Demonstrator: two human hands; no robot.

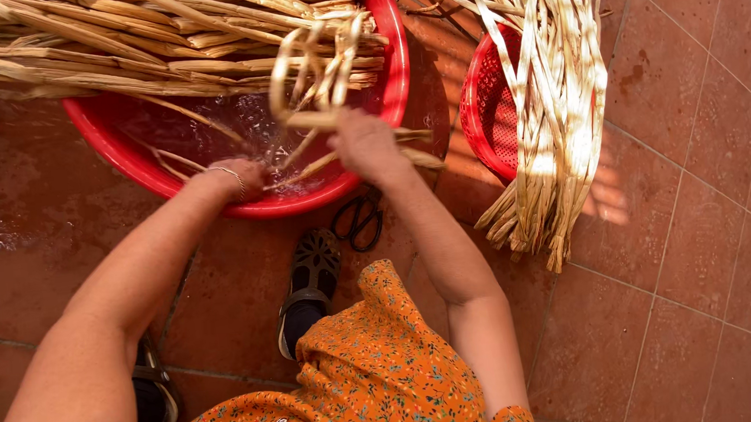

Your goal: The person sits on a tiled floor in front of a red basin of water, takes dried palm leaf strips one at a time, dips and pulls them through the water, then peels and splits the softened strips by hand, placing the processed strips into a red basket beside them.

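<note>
My left hand (245, 177) dipped into the water of the big round red plastic tub (389, 80), fingers curled around thin wet straw strips (299, 168). My right hand (370, 143) was closed tight on a looped bundle of pale dried stalks (319, 71) above the tub. A red mesh basket (484, 109) with long pale strips (552, 113) sat to the right.

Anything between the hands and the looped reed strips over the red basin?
Nothing visible. The right hand already grips the looped reed strips at their base above the red basin; the left hand holds the trailing strands at the water.
</note>
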